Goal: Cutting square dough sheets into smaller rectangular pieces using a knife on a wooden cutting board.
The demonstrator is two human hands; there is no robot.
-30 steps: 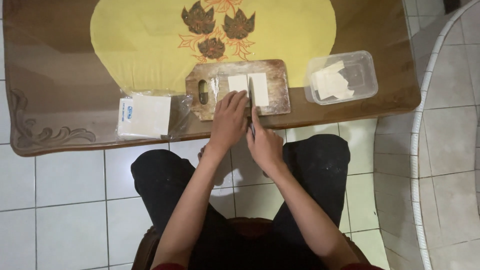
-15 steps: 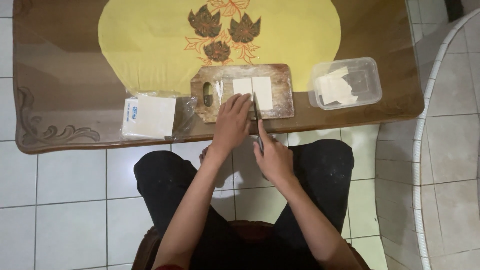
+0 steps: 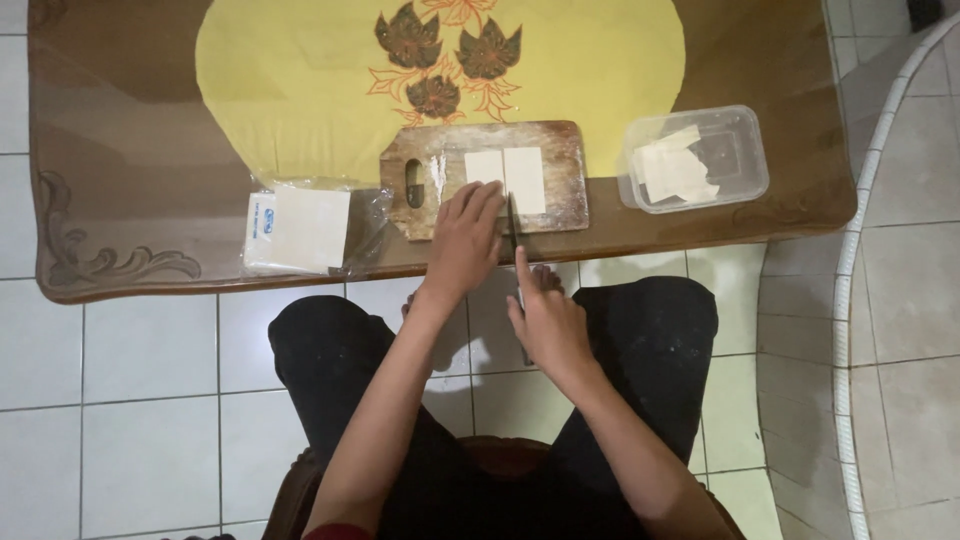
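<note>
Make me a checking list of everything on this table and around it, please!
Surface: brown wooden table with a yellow leaf-patterned mat.
Job's things: wooden cutting board bearing pale dough sheets; knife.
Clutter: clear plastic tub of cut pieces; plastic packet of sheets.
Grippers: left hand presses the sheets; right hand grips the knife.
Cables: nothing seen.
Surroundings: white tiled floor.

Dim, warm indoor light; soft shadows, slightly blurred detail.
</note>
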